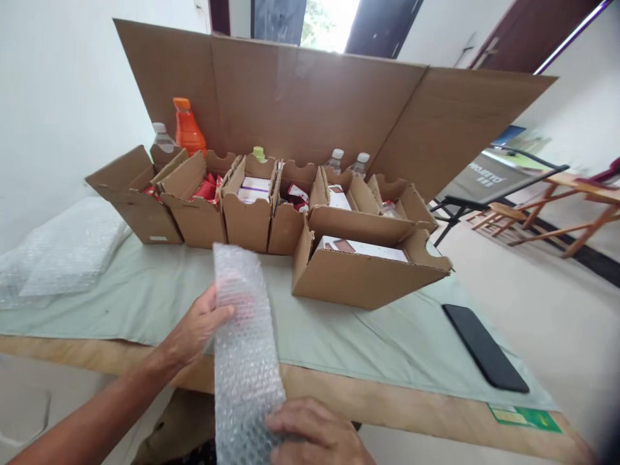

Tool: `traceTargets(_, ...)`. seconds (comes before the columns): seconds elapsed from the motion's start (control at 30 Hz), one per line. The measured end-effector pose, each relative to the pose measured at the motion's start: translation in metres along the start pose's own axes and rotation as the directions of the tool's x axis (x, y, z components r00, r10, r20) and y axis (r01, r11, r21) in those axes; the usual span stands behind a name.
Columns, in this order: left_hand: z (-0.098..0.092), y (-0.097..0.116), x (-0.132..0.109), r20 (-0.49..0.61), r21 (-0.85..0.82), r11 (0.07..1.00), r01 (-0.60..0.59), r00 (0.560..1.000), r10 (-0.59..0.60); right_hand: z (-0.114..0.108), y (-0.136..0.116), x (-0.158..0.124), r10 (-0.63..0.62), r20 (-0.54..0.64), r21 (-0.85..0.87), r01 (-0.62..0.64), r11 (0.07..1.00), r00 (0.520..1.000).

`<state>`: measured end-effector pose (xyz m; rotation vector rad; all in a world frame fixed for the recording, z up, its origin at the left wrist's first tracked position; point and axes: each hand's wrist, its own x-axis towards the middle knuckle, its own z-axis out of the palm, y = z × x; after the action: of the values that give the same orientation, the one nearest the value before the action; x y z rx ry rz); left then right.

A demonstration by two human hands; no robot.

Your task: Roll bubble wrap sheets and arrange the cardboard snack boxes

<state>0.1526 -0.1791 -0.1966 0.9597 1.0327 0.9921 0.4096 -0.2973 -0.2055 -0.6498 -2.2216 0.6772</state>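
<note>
A long strip of bubble wrap (247, 361) runs upright in front of me, from the cloth down over the table's front edge. My left hand (201, 323) grips its upper part, thumb in front and fingers behind. Something reddish shows faintly through the wrap there, too blurred to name. Lower down, my right hand (317, 433) pinches the strip's right edge. Beyond the strip stands a row of open cardboard boxes (201, 226) with red packets and white cartons inside. A wider cardboard box (358, 278) sits nearer on the right, holding a white carton (363, 248).
More bubble wrap (72, 245) lies at the left of the table. A tall cardboard panel (310, 97) stands behind the boxes, with an orange bottle (188, 129) and several clear bottles before it. A black phone (484, 349) and green card (526, 418) lie near the right edge.
</note>
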Motion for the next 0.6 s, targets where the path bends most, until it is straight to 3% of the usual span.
traceTargets(0.07, 0.004, 0.003, 0.024, 0.065, 0.212, 0.974, -0.078, 0.996, 0.066, 0.009, 0.003, 0.001, 0.022, -0.032, -0.056, -0.024, 0.998, 0.999)
traceTargets(0.1, 0.003, 0.003, 0.033, 0.042, 0.318, 0.944, -0.089, 0.996, 0.079, 0.013, 0.005, 0.002, 0.071, -0.044, -0.075, -0.075, 0.994, 0.996)
traceTargets(0.2, -0.013, -0.002, 0.041, -0.141, 0.497, 0.864, -0.075, 0.976, 0.166, 0.022, 0.013, 0.004, 0.201, -0.115, -0.103, -0.213, 0.972, 0.973)
traceTargets(0.27, -0.027, -0.007, 0.022, -0.173, 0.616, 0.775, -0.142, 0.936, 0.308, 0.027, 0.017, 0.004, 0.217, -0.132, -0.079, -0.229, 0.97, 0.967)
traceTargets(0.3, -0.032, -0.009, 0.006, -0.118, 0.676, 0.71, -0.198, 0.921, 0.37, 0.029, 0.019, 0.004, 0.219, -0.134, -0.049, -0.227, 0.973, 0.966)
traceTargets(0.33, -0.036, -0.011, -0.013, -0.015, 0.709, 0.653, -0.265, 0.921, 0.39, 0.03, 0.02, 0.005, 0.228, -0.137, -0.012, -0.232, 0.973, 0.964)
traceTargets(0.4, -0.037, -0.015, -0.051, 0.254, 0.676, 0.622, -0.395, 0.917, 0.307, 0.031, 0.021, 0.009, 0.299, -0.148, 0.051, -0.295, 0.954, 0.943)
traceTargets(0.47, -0.031, -0.021, -0.079, 0.379, 0.626, 0.636, -0.451, 0.889, 0.257, 0.031, 0.023, 0.018, 0.416, -0.154, 0.082, -0.408, 0.909, 0.896)
traceTargets(0.53, -0.019, -0.03, -0.089, 0.32, 0.654, 0.629, -0.42, 0.907, 0.273, 0.031, 0.028, 0.03, 0.514, -0.145, 0.084, -0.507, 0.858, 0.845)
traceTargets(0.6, -0.009, -0.04, -0.081, 0.18, 0.722, 0.597, -0.349, 0.928, 0.326, 0.032, 0.036, 0.043, 0.536, -0.181, 0.044, -0.537, 0.842, 0.825)
